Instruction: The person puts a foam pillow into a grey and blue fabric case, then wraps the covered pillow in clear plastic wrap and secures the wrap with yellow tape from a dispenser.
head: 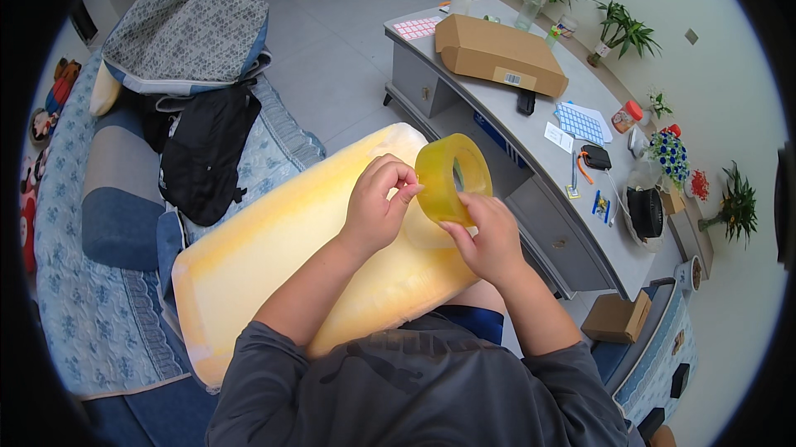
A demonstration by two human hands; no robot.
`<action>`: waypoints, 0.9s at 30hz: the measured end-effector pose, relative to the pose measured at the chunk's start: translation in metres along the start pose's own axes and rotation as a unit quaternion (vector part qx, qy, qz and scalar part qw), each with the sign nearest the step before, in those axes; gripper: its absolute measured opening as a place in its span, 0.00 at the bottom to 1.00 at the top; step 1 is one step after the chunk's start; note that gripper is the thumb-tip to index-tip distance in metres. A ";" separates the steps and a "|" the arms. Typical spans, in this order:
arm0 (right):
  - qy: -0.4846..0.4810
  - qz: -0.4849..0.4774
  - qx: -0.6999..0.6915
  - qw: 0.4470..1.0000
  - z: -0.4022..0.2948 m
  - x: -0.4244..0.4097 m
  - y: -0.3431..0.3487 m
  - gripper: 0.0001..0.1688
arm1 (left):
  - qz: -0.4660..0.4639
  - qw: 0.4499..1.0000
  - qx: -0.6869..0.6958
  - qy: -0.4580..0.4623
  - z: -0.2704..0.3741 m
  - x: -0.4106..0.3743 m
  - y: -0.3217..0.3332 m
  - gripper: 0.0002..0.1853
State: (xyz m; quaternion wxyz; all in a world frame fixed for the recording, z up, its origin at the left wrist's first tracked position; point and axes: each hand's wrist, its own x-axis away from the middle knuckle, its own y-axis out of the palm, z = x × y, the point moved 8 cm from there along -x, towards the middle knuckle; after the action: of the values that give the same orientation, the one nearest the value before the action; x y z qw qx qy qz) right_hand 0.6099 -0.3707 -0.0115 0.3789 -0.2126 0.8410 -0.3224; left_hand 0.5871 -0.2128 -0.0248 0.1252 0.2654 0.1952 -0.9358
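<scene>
My right hand (491,232) grips a wide roll of yellowish clear packing tape (435,189) by its near rim, with the thumb outside and fingers reaching to the core. At the roll's left side, the thumb and forefinger of my left hand (382,201) are pinched together against its outer face. Whether a loose end of tape is between those fingertips is too fine to tell. Beneath both hands a thick, yellowed foam cushion (267,260) lies slanted across my lap, its far end near the desk.
A blue floral sofa cover (93,322) carries a black backpack (208,154), a bolster (121,198) and a grey patterned cushion cover (186,36). To the right stands a grey desk (497,105) with a cardboard box (504,55). A smaller box (615,316) rests on a seat.
</scene>
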 end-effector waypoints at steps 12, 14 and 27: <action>0.077 -0.015 -0.045 0.996 0.015 -0.001 0.002 0.22 | 0.059 0.996 0.030 0.066 0.013 0.008 0.000 0.05; 0.077 -0.019 -0.042 0.996 0.017 -0.001 0.003 0.22 | 0.053 0.997 0.048 0.028 0.007 0.007 0.000 0.05; 0.090 -0.031 -0.025 0.995 0.022 -0.005 0.003 0.25 | 0.026 0.997 0.063 -0.018 0.001 0.002 0.003 0.21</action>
State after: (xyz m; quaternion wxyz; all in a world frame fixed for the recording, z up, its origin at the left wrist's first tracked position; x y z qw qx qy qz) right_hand 0.6300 -0.3741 -0.0224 0.2862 -0.2188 0.8724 -0.3304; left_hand 0.5862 -0.2161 -0.0256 0.1361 0.2609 0.1261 -0.9474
